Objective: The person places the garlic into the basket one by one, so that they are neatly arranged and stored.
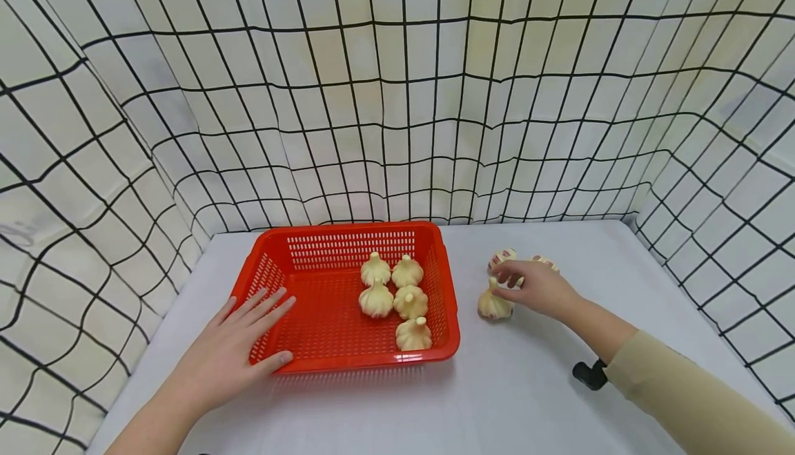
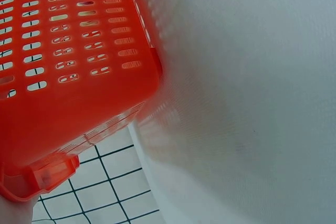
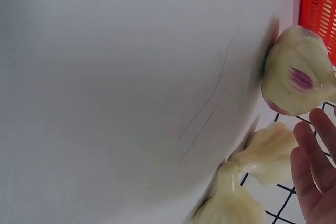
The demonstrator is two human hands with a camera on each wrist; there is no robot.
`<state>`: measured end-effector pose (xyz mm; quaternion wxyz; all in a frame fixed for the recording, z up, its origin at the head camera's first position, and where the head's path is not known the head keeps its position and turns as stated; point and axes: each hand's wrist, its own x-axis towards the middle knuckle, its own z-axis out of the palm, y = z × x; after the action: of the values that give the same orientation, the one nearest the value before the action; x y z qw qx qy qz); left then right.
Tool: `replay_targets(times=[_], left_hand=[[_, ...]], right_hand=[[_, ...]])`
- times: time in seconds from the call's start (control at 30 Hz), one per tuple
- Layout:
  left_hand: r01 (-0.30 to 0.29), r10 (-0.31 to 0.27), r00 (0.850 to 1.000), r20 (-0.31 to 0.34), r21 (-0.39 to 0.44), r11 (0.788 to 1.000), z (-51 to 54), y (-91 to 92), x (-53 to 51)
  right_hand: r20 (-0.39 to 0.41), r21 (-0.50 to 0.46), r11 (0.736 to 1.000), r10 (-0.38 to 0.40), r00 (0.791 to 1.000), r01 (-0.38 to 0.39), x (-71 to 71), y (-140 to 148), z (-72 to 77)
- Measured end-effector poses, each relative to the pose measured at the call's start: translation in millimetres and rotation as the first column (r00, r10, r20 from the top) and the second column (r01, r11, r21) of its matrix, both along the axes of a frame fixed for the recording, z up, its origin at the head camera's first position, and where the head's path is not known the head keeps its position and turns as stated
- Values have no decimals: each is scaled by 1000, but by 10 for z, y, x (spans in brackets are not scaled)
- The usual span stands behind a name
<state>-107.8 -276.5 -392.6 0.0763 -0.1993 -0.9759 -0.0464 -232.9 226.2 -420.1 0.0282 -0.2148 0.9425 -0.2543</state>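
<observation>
My left hand (image 1: 226,355) lies over the left rim of a red plastic basket (image 1: 348,358), its fingers spread and straight. At the lower left of the left wrist view, a sliver of that hand shows beside the basket's corner tab (image 2: 55,174). Several garlic bulbs (image 1: 376,298) sit in the basket's right half. To the right of the basket, my right hand (image 1: 543,289) reaches to the stem of a garlic bulb (image 1: 495,304) with purple streaks (image 3: 300,78). Its thumb and fingers are parted about the stem, and no firm grip shows.
Behind the right hand lie more bulbs, a purple-streaked one (image 1: 502,257) and another partly hidden bulb (image 1: 546,262). White cloth covers the table (image 1: 515,386). Black netting (image 1: 435,123) over pale walls encloses the back and both sides. A black device (image 1: 590,375) is at the right wrist.
</observation>
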Motion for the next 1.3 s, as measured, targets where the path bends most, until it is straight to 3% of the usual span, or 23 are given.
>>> replay_targets(times=[0.43, 0.67, 0.97, 1.3], left_hand=[[9, -9, 999, -34, -8, 1000, -34, -10, -10], [-1, 1, 1000, -24, -11, 1000, -22, -4, -5], [3, -3, 1000, 13, 8, 1000, -6, 5, 4], [1, -1, 1000, 21, 7, 1000, -3, 4, 2]], right_hand=[[-22, 46, 999, -26, 999, 27, 40, -30, 41], [-35, -11, 1000, -30, 999, 29, 24, -3, 163], [-57, -60, 997, -49, 997, 46, 9, 34, 411], [-183, -118, 993, -13, 983, -9, -56, -122, 781]])
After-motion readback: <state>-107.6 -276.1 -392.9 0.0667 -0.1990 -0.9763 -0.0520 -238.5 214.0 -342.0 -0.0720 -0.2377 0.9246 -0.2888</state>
